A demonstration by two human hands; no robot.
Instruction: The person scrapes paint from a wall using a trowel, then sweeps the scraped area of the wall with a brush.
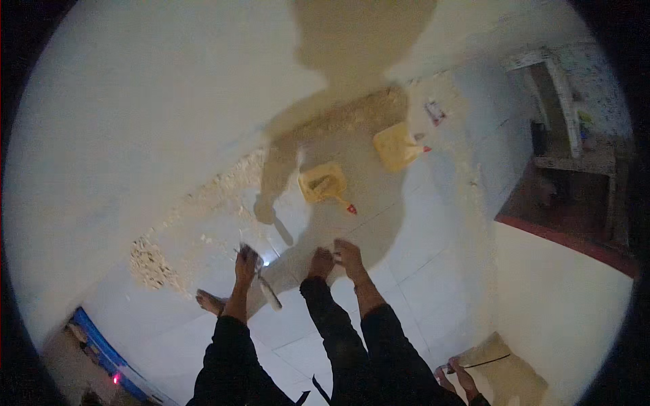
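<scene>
Crumbs are left by the wall, some in a yellow pan; left hand's fingers grip a scraper, right hand's I can't tell.

Premises: a room indoors, apparently a building under repair; whether a dwelling or other use cannot be determined. Evidence: plain pale wall from nine to twelve o'clock, meeting a floor of large, light tiles with visible joints. Crumbled rubble lines the wall foot between nine and twelve, thickening into a heap toward eight. Two dusty yellow plastic pans lie on the tiles, one near centre, one toward one o'clock. Pale-framed doorway at two; red-edged ledge at three.
</scene>
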